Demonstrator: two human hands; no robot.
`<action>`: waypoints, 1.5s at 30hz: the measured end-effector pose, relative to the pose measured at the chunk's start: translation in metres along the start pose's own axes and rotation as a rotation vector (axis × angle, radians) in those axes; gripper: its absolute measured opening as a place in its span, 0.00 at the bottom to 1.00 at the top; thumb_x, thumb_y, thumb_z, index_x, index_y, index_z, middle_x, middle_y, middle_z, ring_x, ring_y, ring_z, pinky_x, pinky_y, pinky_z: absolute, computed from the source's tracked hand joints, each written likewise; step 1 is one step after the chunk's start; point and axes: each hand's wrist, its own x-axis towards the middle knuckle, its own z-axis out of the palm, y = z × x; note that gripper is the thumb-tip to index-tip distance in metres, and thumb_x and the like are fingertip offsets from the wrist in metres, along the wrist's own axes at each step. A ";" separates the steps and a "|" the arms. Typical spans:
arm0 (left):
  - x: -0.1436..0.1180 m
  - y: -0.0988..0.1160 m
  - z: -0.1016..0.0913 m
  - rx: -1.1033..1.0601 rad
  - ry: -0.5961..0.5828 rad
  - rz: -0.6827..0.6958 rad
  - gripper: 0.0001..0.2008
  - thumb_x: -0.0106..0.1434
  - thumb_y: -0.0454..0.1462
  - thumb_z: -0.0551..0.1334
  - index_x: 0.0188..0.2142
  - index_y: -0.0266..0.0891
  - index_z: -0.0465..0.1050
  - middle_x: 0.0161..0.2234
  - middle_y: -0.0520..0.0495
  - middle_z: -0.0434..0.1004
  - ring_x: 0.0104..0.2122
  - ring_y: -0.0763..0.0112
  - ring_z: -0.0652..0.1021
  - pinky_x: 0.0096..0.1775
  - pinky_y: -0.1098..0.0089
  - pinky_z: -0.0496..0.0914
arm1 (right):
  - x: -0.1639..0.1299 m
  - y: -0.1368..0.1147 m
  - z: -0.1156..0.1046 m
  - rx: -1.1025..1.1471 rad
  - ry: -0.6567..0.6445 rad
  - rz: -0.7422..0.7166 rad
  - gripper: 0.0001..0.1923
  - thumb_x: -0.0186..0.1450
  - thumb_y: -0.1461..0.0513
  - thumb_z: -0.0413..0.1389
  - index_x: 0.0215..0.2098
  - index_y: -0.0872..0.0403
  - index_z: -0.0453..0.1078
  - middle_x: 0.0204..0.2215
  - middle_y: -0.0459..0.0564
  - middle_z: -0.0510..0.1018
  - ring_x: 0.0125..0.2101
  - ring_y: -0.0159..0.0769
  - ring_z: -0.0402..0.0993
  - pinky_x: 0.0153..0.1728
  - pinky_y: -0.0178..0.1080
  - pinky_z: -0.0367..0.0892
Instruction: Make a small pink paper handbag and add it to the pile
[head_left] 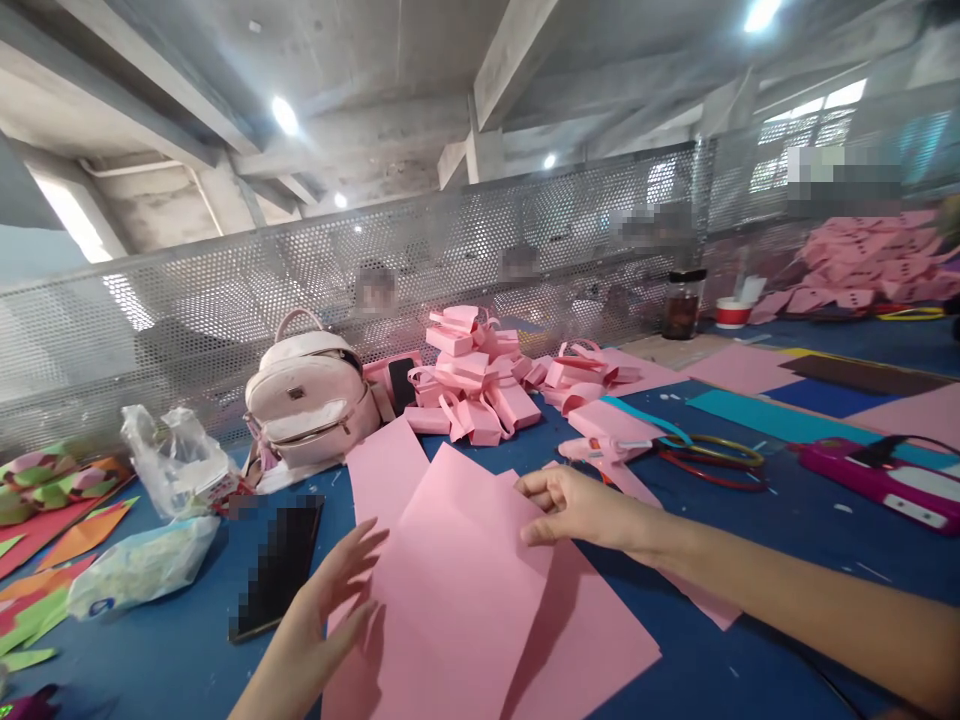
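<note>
A sheet of pink paper [457,570] is lifted and tilted in front of me, with more pink sheets [607,640] lying under it on the blue table [180,670]. My right hand [574,508] pinches the lifted sheet by its upper right edge, thumb in front. At the sheet's left edge my left hand [341,590] is open, its fingers apart; whether the fingertips touch the paper I cannot tell. Just beyond my right hand lies a pink glue gun [604,450].
A heap of folded pink paper pieces [480,375] and a pale pink backpack [311,395] stand at the back, before a perforated metal screen [450,230]. A phone [277,565] and plastic bags [142,570] lie left. Tape rings [712,455] and a magenta device [885,480] lie right.
</note>
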 end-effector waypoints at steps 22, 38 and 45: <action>0.045 0.042 0.112 0.659 -0.286 0.369 0.70 0.54 0.52 0.72 0.67 0.53 0.07 0.72 0.32 0.19 0.68 0.28 0.35 0.59 0.22 0.43 | 0.012 0.017 0.039 -0.011 0.092 -0.070 0.13 0.58 0.58 0.66 0.30 0.54 0.66 0.27 0.41 0.70 0.27 0.30 0.69 0.26 0.31 0.64; 0.041 0.052 0.081 0.641 -0.497 0.262 0.55 0.57 0.25 0.57 0.71 0.53 0.20 0.74 0.44 0.29 0.71 0.54 0.40 0.67 0.44 0.50 | 0.008 0.033 0.034 0.071 0.012 0.085 0.43 0.59 0.64 0.64 0.69 0.52 0.53 0.23 0.40 0.78 0.16 0.28 0.73 0.14 0.27 0.62; 0.050 0.073 0.077 0.711 -0.580 0.098 0.52 0.60 0.38 0.67 0.73 0.43 0.34 0.73 0.40 0.26 0.70 0.48 0.34 0.67 0.41 0.43 | 0.007 0.029 0.034 0.126 0.058 0.099 0.57 0.55 0.69 0.62 0.74 0.46 0.37 0.28 0.42 0.82 0.16 0.29 0.74 0.14 0.28 0.63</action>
